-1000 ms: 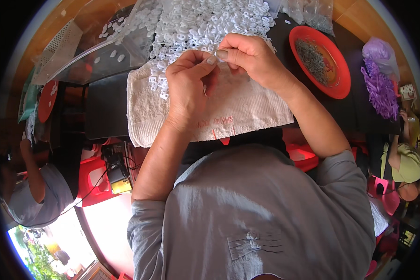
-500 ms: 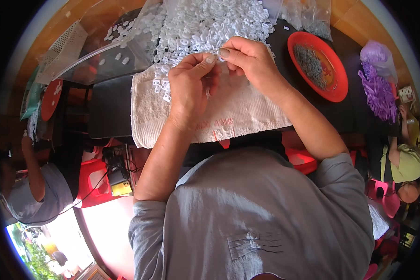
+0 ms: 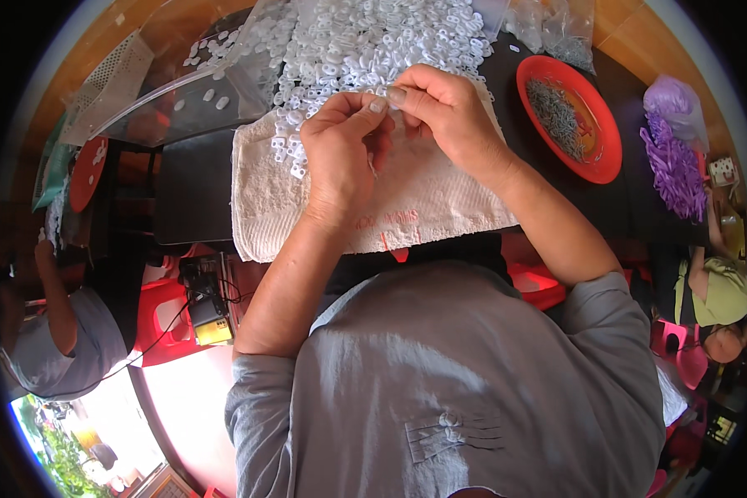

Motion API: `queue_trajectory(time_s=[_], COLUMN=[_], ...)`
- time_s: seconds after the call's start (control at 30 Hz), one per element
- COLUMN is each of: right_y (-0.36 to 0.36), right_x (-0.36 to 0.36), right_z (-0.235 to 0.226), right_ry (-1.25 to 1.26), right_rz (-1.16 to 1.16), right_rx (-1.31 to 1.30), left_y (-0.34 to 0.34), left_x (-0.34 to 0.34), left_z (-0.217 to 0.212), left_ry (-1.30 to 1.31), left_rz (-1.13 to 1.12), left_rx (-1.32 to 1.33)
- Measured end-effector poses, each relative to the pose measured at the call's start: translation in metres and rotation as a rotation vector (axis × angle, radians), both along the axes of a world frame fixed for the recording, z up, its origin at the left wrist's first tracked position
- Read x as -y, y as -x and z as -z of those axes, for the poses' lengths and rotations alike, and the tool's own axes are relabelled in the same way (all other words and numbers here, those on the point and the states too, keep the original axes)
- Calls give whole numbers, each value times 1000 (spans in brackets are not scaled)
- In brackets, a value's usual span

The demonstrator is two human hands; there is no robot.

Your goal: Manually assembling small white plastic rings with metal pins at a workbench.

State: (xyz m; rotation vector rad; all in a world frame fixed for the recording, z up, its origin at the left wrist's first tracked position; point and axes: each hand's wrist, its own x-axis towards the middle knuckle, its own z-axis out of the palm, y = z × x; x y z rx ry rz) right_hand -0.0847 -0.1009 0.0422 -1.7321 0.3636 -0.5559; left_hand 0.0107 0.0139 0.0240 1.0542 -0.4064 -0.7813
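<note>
Over a cream towel (image 3: pixel 261 199), my two hands meet fingertip to fingertip. My left hand (image 3: pixel 340 141) is closed, thumb and forefinger pinching a small white plastic piece (image 3: pixel 385 101) that is mostly covered by the fingers. Thumb and forefinger of my right hand (image 3: pixel 444 108) pinch at the same spot; whether they grip that piece or something tinier cannot be seen. Just beyond the hands spreads a large heap of white plastic pieces (image 3: pixel 365 41), many with holes. A few loose ones lie on the towel beside my left hand.
To the right stands a red oval plate (image 3: pixel 610 149) with thin grey metal bits (image 3: pixel 554 114). Clear bags (image 3: pixel 568 33) lie behind it, purple strips (image 3: pixel 676 178) farther right. A clear plastic sheet (image 3: pixel 216 104) and white perforated basket (image 3: pixel 112 79) are at left. Other people sit on both sides.
Both hands stay pinched together at nearly the same place, with only slight finger movement. The whole view has shifted slightly.
</note>
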Motion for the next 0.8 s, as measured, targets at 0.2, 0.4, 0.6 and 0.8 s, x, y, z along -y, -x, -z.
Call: queue_trajectory(time_s=[0.2,0.4,0.6,0.8], right_y=[2,0,-2,-1], right_x=[17,26,15,12], right_z=[4,26,28,30], right_ry=[133,1185,1325,1301], right_rz=[-26,27,38,-14], right_rx=[-106,-100,-186,-223], left_y=[-1,-5,-4,-3], left_x=[-3,-4,-5,-6], left_z=[-3,0,-1,-2], left_ry=[10,47,76,82], left_rz=[-204,-190,-224,-189], left_rx=[28,22,-38,-71])
